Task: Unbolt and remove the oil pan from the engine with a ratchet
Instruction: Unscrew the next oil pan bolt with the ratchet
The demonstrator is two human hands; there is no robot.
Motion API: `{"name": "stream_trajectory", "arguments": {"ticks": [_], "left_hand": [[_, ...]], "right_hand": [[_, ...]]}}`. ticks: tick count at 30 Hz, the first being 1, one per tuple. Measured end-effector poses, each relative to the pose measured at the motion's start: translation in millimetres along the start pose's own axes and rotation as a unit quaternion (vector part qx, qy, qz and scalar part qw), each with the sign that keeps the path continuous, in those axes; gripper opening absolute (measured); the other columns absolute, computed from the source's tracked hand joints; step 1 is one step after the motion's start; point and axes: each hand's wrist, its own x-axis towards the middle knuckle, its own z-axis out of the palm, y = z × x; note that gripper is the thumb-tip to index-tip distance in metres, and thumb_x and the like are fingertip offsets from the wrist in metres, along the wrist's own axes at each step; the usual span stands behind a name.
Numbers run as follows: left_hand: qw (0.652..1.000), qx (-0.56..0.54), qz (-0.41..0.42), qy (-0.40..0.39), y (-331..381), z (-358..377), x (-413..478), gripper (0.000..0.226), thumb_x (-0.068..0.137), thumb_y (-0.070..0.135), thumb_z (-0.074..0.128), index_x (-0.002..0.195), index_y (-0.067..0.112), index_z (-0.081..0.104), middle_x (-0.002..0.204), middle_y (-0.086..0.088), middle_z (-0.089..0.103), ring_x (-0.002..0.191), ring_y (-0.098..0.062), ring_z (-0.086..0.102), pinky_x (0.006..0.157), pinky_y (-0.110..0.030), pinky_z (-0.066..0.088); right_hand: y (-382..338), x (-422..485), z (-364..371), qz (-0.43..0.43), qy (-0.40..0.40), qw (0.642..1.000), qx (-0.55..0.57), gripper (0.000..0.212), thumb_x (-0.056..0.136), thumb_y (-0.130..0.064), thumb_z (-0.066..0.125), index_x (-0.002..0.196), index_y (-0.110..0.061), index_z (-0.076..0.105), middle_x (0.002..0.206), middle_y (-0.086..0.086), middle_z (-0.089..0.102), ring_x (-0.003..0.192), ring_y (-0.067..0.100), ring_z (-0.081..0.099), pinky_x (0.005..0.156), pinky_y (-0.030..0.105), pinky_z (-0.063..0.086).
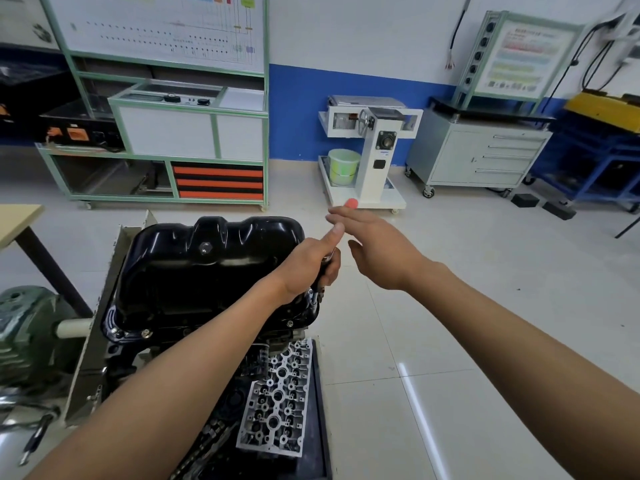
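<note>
A glossy black oil pan (194, 271) sits on top of the upturned engine (277, 389), bolts visible along its near flange. My left hand (308, 265) grips the ratchet (320, 282) at the pan's right edge, thumb pointing up along the handle; the socket end stands on a flange bolt. A red tip of the ratchet handle (352, 203) shows beyond my fingers. My right hand (374, 247) hovers just right of the left, fingers straight and loosely spread, holding nothing.
The engine hangs on a stand with a green gearbox (24, 334) at the left. A wooden table corner (17, 220) is at far left. Across the tiled floor stand a green-framed training bench (162, 133), a white stand (367, 147) and a grey drawer cabinet (481, 154).
</note>
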Motion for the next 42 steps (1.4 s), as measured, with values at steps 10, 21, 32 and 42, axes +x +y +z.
{"name": "stream_trajectory", "arguments": {"ticks": [10, 21, 32, 42], "left_hand": [[0.988, -0.048, 0.000, 0.149, -7, 12, 12, 0.071, 0.095, 0.068, 0.036, 0.041, 0.023, 0.043, 0.046, 0.002, 0.043, 0.046, -0.013, 0.039, 0.053, -0.026, 0.038], [0.999, 0.000, 0.038, 0.033, -5, -4, -5, 0.073, 0.085, 0.067, 0.052, 0.058, 0.000, 0.060, 0.055, -0.015, 0.054, 0.058, -0.027, 0.048, 0.067, -0.035, 0.043], [0.997, -0.014, 0.056, 0.055, -11, 6, -9, 0.066, 0.082, 0.062, 0.060, 0.048, 0.008, 0.044, 0.050, -0.013, 0.041, 0.050, -0.026, 0.037, 0.060, -0.036, 0.037], [0.985, -0.084, 0.068, 0.132, -19, -8, -15, 0.055, 0.085, 0.057, 0.058, 0.049, 0.017, 0.046, 0.050, -0.005, 0.041, 0.050, -0.019, 0.041, 0.060, -0.029, 0.041]], "right_hand": [[-58, -38, -24, 0.079, -0.047, 0.990, -0.106, 0.041, 0.086, -0.054, 0.060, 0.063, -0.021, 0.057, 0.062, -0.002, 0.054, 0.065, 0.020, 0.055, 0.049, 0.027, 0.028], [-38, -27, -48, 0.089, -0.192, 0.977, -0.025, 0.024, 0.085, -0.036, 0.075, 0.071, -0.015, 0.073, 0.059, -0.001, 0.064, 0.054, 0.017, 0.050, 0.056, 0.030, 0.045], [2, 2, 7, 0.085, 0.223, 0.954, 0.182, 0.053, 0.088, 0.002, 0.061, 0.137, -0.018, 0.057, 0.132, -0.011, 0.057, 0.095, 0.002, 0.064, 0.084, 0.006, 0.045], [20, -62, 149, 0.245, -0.019, 0.949, 0.199, 0.043, 0.086, -0.043, 0.073, 0.123, -0.021, 0.068, 0.100, -0.008, 0.071, 0.075, 0.010, 0.061, 0.082, 0.031, 0.053]]}}
